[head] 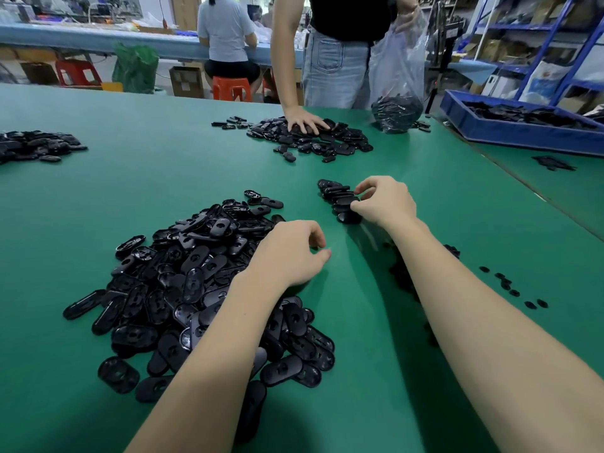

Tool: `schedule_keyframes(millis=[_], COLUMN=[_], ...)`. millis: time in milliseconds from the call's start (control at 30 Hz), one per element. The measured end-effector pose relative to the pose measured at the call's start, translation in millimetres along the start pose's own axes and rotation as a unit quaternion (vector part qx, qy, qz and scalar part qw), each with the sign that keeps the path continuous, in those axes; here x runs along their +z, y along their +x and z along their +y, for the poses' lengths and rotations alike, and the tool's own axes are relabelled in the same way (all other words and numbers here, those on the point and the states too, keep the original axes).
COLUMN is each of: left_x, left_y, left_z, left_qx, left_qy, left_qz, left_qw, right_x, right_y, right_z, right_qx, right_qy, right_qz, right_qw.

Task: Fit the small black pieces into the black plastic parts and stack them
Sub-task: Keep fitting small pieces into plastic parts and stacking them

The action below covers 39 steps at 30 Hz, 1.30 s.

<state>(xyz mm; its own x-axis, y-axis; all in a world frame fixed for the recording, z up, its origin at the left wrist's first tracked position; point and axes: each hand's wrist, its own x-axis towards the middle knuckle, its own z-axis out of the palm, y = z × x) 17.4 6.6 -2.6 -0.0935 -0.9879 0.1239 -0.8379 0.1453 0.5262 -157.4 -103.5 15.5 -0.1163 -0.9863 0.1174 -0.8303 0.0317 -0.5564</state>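
Leaning row of stacked black oval plastic parts (338, 199) on the green-matted desk (163, 178), just right of centre. Right hand (385, 202) at the near end of that row, fingers (362, 188) curled and pinching the top part between thumb and fingertips. Large loose heap of the same glossy black oval plastic parts (209, 289) to the left, spread across the near desk, some face up with a keyhole-shaped opening, some face down. Left hand (294, 253) above the heap's right edge, fingers loosely curled with the thumb close to them; whether anything sits between them, cannot tell. Scattered small black round pieces (513, 286) on the desk to the right of the right forearm. Farther off, a second pile of black parts (327, 142) under the flat hand of a standing person (305, 120), beside a clear plastic bag of black parts (397, 112). Third pile (36, 147) at the left edge. Blue plastic tray (523, 132) of black parts at the far right.
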Motion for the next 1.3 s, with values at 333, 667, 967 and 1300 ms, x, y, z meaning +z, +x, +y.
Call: schedule_keyframes(millis=[333,667,967,1300], left_x=[-0.1,-3.3,-3.0,-1.5], left_y=[-1.2,-2.1,0.5,5.6], left_z=[1.8,12.4,8.8,3.3], left_qx=[0.027,0.031,0.029,-0.063], left_qy=[0.051,0.158,0.123,-0.094], left_qz=[-0.011,-0.126,-0.119,0.061], left_qw=[0.998,0.979,0.985,0.992], right_x=[-4.6,30.6,42.7,-12.1], right_y=[-18.8,-24.0,-16.4,-44.5], right_z=[-13.0,-90.0,-89.1,-1.4], right_qx=[-0.080,-0.099,-0.049,-0.107], right_qy=[0.017,-0.090,-0.014,0.147], right_qz=[-0.009,-0.204,-0.209,-0.141], right_qw=[0.997,0.970,0.977,0.973])
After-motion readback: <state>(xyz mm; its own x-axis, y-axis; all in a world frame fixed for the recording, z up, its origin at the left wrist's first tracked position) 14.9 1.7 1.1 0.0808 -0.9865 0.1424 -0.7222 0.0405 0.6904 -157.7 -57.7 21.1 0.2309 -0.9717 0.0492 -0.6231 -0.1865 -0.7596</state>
